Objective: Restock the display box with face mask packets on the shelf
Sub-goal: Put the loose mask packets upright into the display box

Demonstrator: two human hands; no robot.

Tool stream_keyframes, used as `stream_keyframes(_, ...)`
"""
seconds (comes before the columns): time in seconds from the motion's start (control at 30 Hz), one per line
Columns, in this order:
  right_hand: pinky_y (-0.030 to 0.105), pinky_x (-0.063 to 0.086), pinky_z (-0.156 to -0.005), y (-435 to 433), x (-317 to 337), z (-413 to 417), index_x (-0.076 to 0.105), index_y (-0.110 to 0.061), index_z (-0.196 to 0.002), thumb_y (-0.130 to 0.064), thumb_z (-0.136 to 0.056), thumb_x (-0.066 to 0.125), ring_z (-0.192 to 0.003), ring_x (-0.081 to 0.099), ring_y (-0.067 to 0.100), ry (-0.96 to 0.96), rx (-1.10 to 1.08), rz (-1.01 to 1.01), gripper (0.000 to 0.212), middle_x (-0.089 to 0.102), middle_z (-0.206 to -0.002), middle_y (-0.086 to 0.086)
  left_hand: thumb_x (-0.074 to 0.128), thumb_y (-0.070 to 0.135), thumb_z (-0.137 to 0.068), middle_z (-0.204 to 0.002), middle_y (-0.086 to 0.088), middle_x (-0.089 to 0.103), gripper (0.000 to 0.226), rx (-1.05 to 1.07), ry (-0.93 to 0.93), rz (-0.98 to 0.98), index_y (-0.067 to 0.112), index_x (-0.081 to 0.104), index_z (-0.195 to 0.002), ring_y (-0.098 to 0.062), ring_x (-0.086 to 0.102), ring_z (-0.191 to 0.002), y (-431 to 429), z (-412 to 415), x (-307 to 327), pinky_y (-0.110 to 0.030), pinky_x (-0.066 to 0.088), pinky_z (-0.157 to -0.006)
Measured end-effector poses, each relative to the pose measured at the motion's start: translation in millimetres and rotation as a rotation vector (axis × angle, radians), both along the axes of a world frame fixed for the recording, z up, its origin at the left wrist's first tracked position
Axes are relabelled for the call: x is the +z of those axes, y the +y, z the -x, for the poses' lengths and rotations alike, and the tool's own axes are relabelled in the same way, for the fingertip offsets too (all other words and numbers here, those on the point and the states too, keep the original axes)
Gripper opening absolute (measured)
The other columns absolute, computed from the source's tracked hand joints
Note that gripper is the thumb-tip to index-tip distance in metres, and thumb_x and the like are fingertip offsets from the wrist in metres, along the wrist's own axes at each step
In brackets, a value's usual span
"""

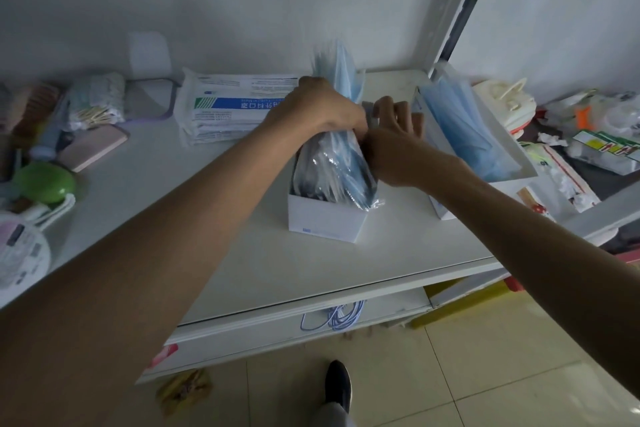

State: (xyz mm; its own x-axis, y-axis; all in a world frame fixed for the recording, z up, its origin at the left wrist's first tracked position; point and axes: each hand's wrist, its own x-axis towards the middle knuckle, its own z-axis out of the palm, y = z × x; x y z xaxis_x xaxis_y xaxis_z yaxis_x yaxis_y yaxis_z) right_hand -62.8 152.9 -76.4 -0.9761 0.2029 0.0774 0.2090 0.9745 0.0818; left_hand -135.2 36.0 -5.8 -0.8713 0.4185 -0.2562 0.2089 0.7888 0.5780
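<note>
Our left forearm (114, 281) is reaching in from the near left and our right forearm (519, 218) from the near right, both meeting over the white display box (325, 222), which is standing on the white shelf (346, 270). Our left hand (327, 107) is gripping the upper part of the bundle of face mask packets (332, 163), fingers curled over it, while the blue tops are sticking up beyond the knuckles. Our right hand (394, 146) is bracing against the right side of the bundle; its fingers (401, 114) are lying fairly straight and spread, and we cannot tell whether the thumb is pinching anything. The packets are sitting upright in the box, lower ends inside, crinkled film spilling over the near right corner. To do this well, we judge, we should be pressing the bundle down evenly and squeezing it narrow so the film is not catching on the box wall, with the right hand steadying the light box so it is not tipping. A stack of flat mask packs (235, 104) is lying behind to the left, and a second box of blue masks (505, 146) is leaning just beside our right hand.
</note>
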Motion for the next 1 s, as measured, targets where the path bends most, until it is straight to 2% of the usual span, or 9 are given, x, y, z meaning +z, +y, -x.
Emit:
stream_keyframes(0.1,0.042,0.036,-0.098,-11.2,23.4,-8.1,0.067,-0.012,-0.109,-0.020,-0.092,0.045,-0.113,0.044,0.035,0.109,0.014,0.161,0.029,0.051,-0.120,0.014,0.078,0.030,-0.064,-0.118,-0.014,0.060,0.087,0.024,0.057,0.004,-0.003,0.039,-0.134,-0.031,0.064,-0.096,5.0,-0.5,-4.3,-0.028,0.046,-0.059)
stream_keyframes(0.2,0.041,0.048,-0.092,-14.8,47.1,-24.1,0.068,-0.011,-0.101,-0.027,-0.089,0.053,-0.102,0.060,0.029,-0.184,0.007,0.534,0.025,0.067,-0.106,0.010,0.078,0.026,-0.068,-0.127,-0.014,0.057,0.085,0.003,0.084,0.045,-0.003,0.037,-0.137,-0.032,0.062,-0.110,8.2,0.9,-2.4,-0.028,0.046,-0.063)
stream_keyframes(0.33,0.029,0.027,-0.088,-26.8,40.2,-42.2,0.066,-0.021,-0.100,-0.058,-0.083,0.061,-0.110,0.045,0.014,-0.260,0.140,0.322,0.041,0.060,-0.102,-0.008,0.074,0.024,-0.073,-0.132,-0.013,0.052,0.083,-0.026,0.092,0.111,0.000,0.034,-0.141,-0.031,0.056,-0.118,8.9,0.2,-6.2,-0.031,0.049,-0.080)
stream_keyframes(0.5,0.030,0.023,-0.085,-25.9,29.1,-33.5,0.050,-0.025,-0.069,-0.050,-0.085,0.063,-0.109,0.049,0.021,-0.113,0.039,0.296,0.033,0.047,-0.076,-0.013,0.069,0.032,-0.082,-0.139,-0.015,0.049,0.079,-0.037,0.157,0.146,0.000,0.030,-0.144,-0.031,0.054,-0.123,10.1,-7.4,-10.3,-0.032,0.041,-0.076)
stream_keyframes(0.6,0.020,0.032,-0.079,-31.6,25.8,-28.8,0.060,-0.014,-0.100,-0.023,-0.090,0.062,-0.098,0.059,0.023,-0.271,0.107,0.239,0.014,0.062,-0.093,-0.002,0.069,0.031,-0.080,-0.136,-0.014,0.052,0.079,-0.043,0.113,0.168,0.001,0.032,-0.142,-0.030,0.057,-0.119,16.4,-10.7,-15.7,-0.032,0.044,-0.076)
stream_keyframes(0.73,0.029,0.047,-0.098,-31.3,50.2,-32.3,0.057,-0.012,-0.128,-0.018,-0.086,0.068,-0.108,0.062,0.018,-0.510,0.059,0.494,0.044,0.065,-0.122,0.001,0.063,0.036,-0.086,-0.141,-0.014,0.044,0.076,-0.069,-0.004,0.125,0.000,0.029,-0.144,-0.027,0.050,-0.126,20.0,-19.7,-11.6,-0.029,0.045,-0.090)
stream_keyframes(0.8,0.025,0.041,-0.102,-23.6,60.9,-34.9,0.059,-0.010,-0.128,-0.009,-0.088,0.064,-0.116,0.058,0.018,-0.454,0.027,0.614,0.041,0.063,-0.128,0.001,0.060,0.046,-0.078,-0.147,-0.014,0.038,0.085,-0.118,-0.217,0.027,0.001,0.032,-0.145,-0.028,0.040,-0.135,18.4,-21.8,-12.3,-0.031,0.034,-0.110)
stream_keyframes(0.9,0.010,0.043,-0.082,-24.0,61.9,-37.5,0.064,-0.013,-0.109,-0.014,-0.098,0.051,-0.099,0.062,0.012,-0.155,-0.102,0.880,0.017,0.065,-0.115,0.005,0.061,0.059,-0.049,-0.139,-0.020,0.052,0.094,-0.077,-0.467,-0.272,0.011,0.057,-0.129,-0.037,0.053,-0.124,20.9,4.3,-34.4,-0.049,0.042,-0.103)
stream_keyframes(1.0,0.000,0.040,-0.052,-29.5,46.7,-31.3,0.050,-0.019,-0.091,-0.043,-0.100,0.039,-0.077,0.062,0.003,0.033,-0.132,0.919,0.028,0.062,-0.081,-0.006,0.057,0.046,-0.075,-0.114,-0.016,0.065,0.058,0.027,-0.251,-0.402,0.007,0.061,-0.118,-0.028,0.063,-0.098,-11.0,-4.0,-27.9,-0.037,0.051,-0.082)
